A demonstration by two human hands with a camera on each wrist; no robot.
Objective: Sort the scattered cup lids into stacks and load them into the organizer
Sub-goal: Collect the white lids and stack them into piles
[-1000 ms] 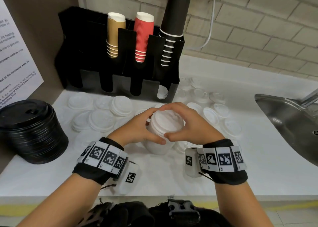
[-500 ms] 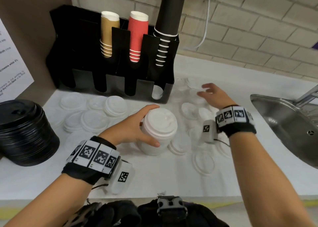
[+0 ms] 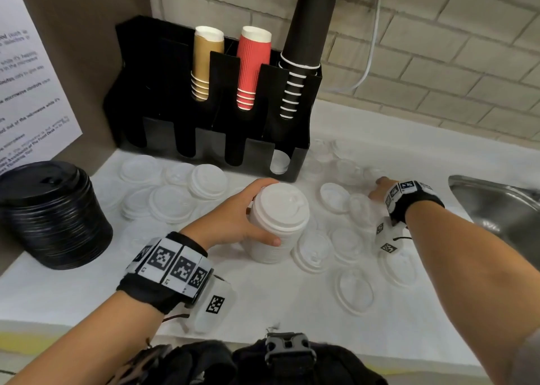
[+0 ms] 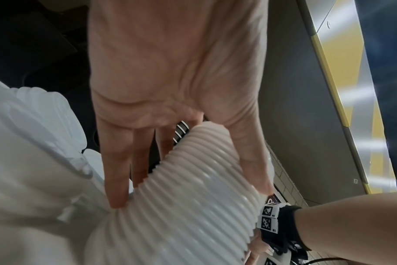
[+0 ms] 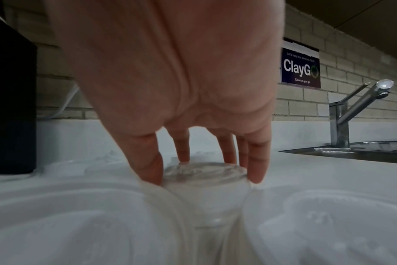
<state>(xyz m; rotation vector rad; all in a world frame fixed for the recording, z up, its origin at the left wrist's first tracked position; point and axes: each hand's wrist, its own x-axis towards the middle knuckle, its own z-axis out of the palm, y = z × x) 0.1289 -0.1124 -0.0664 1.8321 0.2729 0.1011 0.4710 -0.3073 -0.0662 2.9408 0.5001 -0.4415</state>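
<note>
A tall stack of white cup lids stands on the white counter's middle, and my left hand grips it around the side, thumb in front. The left wrist view shows that hand against the stack's ribbed edge. My right hand reaches far right; its thumb and fingers close around a small clear lid lying on the counter. The black organizer stands at the back; a few white lids show in its front right slot.
Loose white lids lie left of the stack, clear lids to the right and front. A black lid stack sits far left. Brown, red and black cups fill the organizer. A steel sink with a faucet borders the right.
My right hand left the top of the white stack and reached out to the far right, down onto a small clear lid. My left hand keeps its grip on the stack.
</note>
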